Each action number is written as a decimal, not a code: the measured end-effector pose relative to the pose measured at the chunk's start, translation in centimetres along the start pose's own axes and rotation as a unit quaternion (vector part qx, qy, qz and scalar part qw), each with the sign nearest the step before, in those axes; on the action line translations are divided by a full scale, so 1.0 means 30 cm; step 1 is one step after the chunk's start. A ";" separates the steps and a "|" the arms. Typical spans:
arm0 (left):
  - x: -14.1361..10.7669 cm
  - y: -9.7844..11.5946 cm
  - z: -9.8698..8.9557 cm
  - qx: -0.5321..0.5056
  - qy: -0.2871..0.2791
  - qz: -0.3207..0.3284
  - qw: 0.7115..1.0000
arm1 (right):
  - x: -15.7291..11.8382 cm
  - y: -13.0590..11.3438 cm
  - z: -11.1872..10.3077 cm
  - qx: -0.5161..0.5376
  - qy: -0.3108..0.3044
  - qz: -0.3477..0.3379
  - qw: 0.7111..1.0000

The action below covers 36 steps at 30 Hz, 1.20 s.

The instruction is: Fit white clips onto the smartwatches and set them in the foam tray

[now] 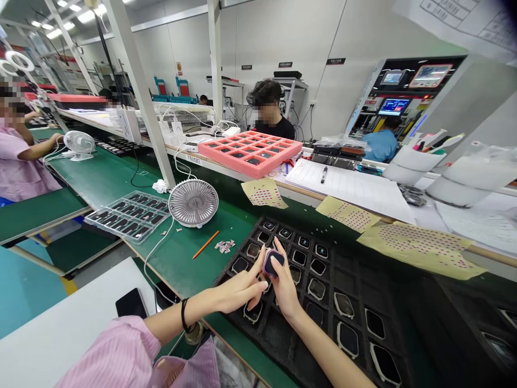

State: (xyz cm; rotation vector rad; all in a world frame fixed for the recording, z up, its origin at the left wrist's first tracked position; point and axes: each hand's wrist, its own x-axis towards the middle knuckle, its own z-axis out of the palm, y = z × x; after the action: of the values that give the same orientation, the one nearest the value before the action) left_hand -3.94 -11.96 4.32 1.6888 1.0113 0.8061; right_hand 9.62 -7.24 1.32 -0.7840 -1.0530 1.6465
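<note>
A smartwatch (273, 263) with a dark square screen and a pinkish edge is held above a black foam tray (278, 334). My right hand (286, 288) is closed around the watch, thumb across its face and fingers behind. My left hand (242, 288) reaches in from the left, its index finger stretched along the watch's left edge and the other fingers apart below. Watch cases with dark screens, such as one smartwatch (317, 289), lie in the tray's compartments around my hands. A few in the far row have lit screens, like the watch (322, 250) at the right.
Left of the tray on the green bench (161, 264) are an orange stick (205, 244), small labels (224, 246), a fan (194, 203) and a clear tray (129, 215) of dark parts. A pink foam tray (250, 156) stands on the shelf. A person (269, 110) sits beyond.
</note>
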 end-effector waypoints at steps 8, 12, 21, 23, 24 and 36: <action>-0.002 -0.067 -0.111 0.116 -0.008 -0.017 0.993 | 0.023 0.019 -0.003 -0.007 -0.018 0.042 0.999; 0.001 -0.199 -0.258 0.318 0.220 -0.105 0.916 | 0.051 0.015 -0.012 0.028 -0.018 0.030 0.999; 0.009 -0.380 -0.291 0.364 0.263 -0.175 0.876 | 0.037 0.033 -0.006 0.055 -0.056 0.026 0.997; 0.013 -0.379 -0.292 0.366 0.261 -0.173 0.876 | 0.034 0.034 -0.004 0.059 -0.064 0.025 0.996; 0.014 -0.377 -0.294 0.367 0.258 -0.171 0.877 | 0.033 0.034 -0.004 0.060 -0.066 0.024 0.996; -0.001 -0.270 -0.310 0.342 0.330 -0.143 0.868 | 0.026 0.025 0.004 0.074 -0.072 0.012 0.995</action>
State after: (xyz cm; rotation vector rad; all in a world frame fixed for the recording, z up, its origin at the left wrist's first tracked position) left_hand -14.04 -6.80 -0.51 1.7783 2.1770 0.9045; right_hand 9.00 -6.63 0.68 -0.5898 -1.0102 1.8018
